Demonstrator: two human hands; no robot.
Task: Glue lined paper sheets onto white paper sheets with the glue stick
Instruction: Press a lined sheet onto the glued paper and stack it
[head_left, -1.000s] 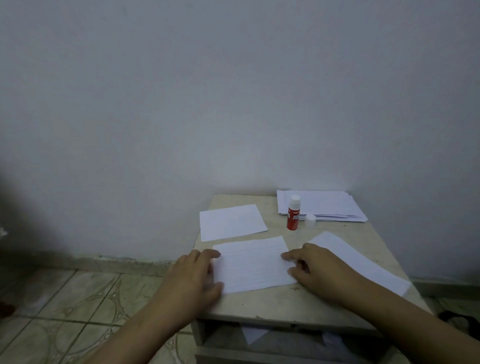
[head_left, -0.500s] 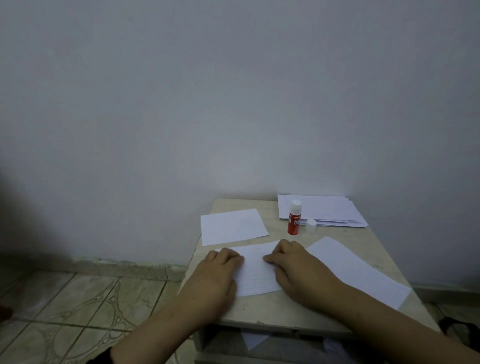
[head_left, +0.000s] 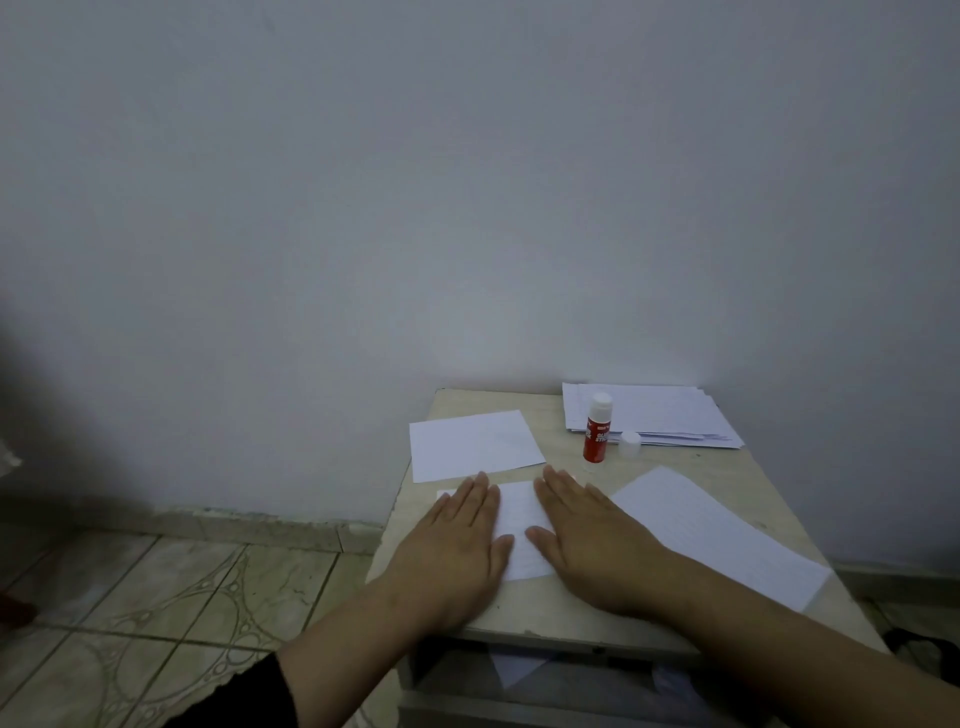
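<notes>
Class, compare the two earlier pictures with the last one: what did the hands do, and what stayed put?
Both hands, left hand and right hand, slid inward from the lined sheet's edges, then flattened; they now press it with straight fingers. The glue stick, cap, paper stack and other sheets stayed put.

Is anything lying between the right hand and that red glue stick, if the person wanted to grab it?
Nothing visible does. The right hand lies flat on the lined sheet; only bare table separates it from the upright glue stick.
</notes>
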